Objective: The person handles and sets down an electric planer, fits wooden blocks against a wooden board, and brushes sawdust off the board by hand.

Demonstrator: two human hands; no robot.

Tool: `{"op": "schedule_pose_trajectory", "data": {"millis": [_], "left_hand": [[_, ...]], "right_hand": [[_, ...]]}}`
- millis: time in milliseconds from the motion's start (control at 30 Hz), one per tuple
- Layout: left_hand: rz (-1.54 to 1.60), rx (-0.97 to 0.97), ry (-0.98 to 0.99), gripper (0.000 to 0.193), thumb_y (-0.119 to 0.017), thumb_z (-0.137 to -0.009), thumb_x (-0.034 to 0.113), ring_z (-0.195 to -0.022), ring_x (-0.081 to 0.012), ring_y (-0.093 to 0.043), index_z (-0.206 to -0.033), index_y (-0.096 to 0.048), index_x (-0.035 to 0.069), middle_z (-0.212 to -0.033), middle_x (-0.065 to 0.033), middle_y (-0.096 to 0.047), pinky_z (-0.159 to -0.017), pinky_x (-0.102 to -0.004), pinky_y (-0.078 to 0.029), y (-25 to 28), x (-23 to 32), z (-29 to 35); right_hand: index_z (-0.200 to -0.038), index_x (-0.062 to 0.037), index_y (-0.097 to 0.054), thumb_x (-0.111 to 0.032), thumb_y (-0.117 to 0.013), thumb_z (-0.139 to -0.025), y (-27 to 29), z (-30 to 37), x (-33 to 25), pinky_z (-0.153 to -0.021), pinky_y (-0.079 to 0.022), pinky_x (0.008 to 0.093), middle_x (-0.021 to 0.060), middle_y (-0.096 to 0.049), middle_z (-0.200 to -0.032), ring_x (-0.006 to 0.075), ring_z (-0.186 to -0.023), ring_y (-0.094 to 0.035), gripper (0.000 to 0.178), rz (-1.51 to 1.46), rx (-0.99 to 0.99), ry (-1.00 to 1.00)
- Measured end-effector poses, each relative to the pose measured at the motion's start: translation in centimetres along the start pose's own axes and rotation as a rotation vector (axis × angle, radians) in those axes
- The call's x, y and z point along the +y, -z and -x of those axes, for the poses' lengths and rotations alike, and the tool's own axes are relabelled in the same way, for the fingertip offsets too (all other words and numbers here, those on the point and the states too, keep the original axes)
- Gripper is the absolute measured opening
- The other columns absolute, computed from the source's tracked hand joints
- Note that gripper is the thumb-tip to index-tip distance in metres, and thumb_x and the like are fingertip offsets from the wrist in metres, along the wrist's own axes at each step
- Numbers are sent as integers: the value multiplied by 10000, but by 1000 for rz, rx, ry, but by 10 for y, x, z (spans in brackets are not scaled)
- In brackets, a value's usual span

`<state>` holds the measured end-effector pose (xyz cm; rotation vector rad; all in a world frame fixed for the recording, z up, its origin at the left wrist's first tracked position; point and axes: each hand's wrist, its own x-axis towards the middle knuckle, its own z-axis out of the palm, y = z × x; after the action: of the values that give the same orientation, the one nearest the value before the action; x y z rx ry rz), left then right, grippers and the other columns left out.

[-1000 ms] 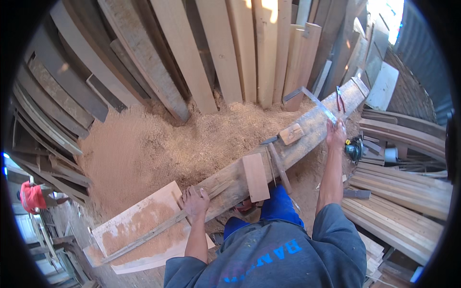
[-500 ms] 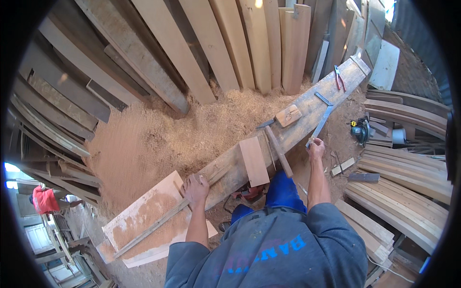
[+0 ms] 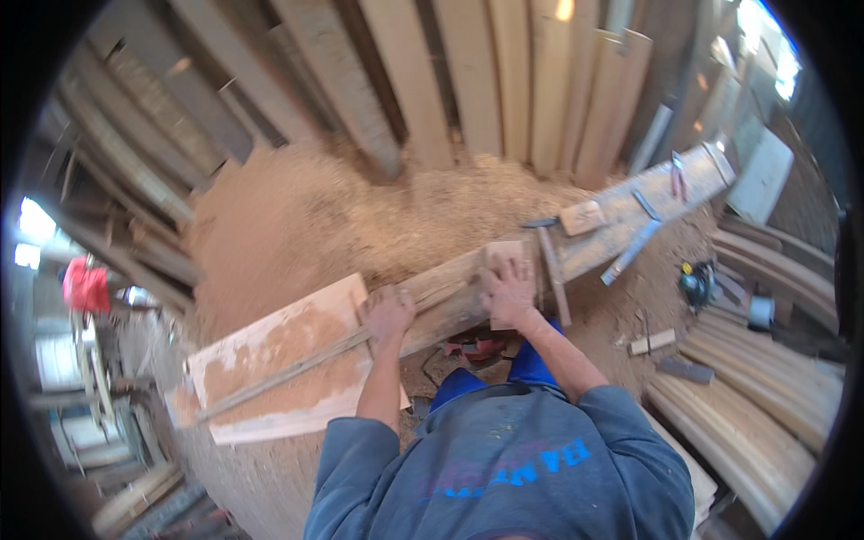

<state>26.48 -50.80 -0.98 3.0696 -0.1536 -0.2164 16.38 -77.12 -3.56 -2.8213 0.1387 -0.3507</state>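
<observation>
My left hand [image 3: 388, 312] lies over the upper end of a narrow wooden strip [image 3: 288, 371], beside a wide sawdust-covered board [image 3: 225, 418]. Its fingers look laid out on the wood, though motion softens them. With fingers spread, my right hand [image 3: 508, 292] rests on top of a short flat board [image 3: 504, 248] set across the long bench plank [image 3: 454, 301]. Just right of that hand is a hammer [image 3: 551, 270], its handle toward me. Farther along the plank are a wooden block [image 3: 582, 218], a try square [image 3: 632, 252] and red-handled pliers [image 3: 678, 177].
Tall planks [image 3: 468, 81] lean behind a heap of sawdust [image 3: 297, 216]. Stacked boards [image 3: 756, 396] and a green power tool [image 3: 696, 283] are at the right. A red tool [image 3: 472, 349] sits under the bench. A person in a red shirt [image 3: 85, 286] is far left.
My right hand has let go of the try square, which now lies on the bench plank, and has moved left onto the short board. My left hand stays near the strip's end. The view has shifted.
</observation>
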Motion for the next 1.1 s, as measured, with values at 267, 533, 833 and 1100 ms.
{"op": "schedule_pose_trajectory", "data": {"millis": [267,533,833,1100], "left_hand": [[321,215,-9,596,-530,-930,447,-1403,-388,-437,-1369,-568,44,-1447,-275,-522,-1155,-558,-260,-25,-30,12],[304,458,1154,850,-706,-885,398,-1414,-460,-378,-1460,-344,-112,-1494,-328,-405,-1168,-568,-290,-45,-196,141],[2119,689,1405,623,-588,-998,520,-1238,-325,-550,-1378,-488,36,-1346,-158,-563,-1008,-524,-469,-95,-357,225],[2205,815,1158,599,-558,-1033,469,-1241,-391,-570,-1426,-438,34,-1373,-171,-557,-1047,-616,-472,-111,-375,203]], "right_hand": [[-1339,-160,-626,-312,-734,-790,24,-17,30,-1161,-295,559,177,-443,-1520,438,-1373,-400,580,157,-201,-98],[-1492,-8,-422,-440,-732,-847,1,-54,-67,-1193,-283,536,224,-394,-1556,448,-1424,-359,836,127,-484,134],[-1538,-77,-347,-416,-746,-870,-17,-46,-111,-1156,-323,568,240,-414,-1532,466,-1414,-372,849,89,-670,56],[-1371,-155,-569,-356,-755,-860,9,17,-116,-998,-421,534,196,-591,-1255,392,-1206,-536,580,156,-484,195]]}}
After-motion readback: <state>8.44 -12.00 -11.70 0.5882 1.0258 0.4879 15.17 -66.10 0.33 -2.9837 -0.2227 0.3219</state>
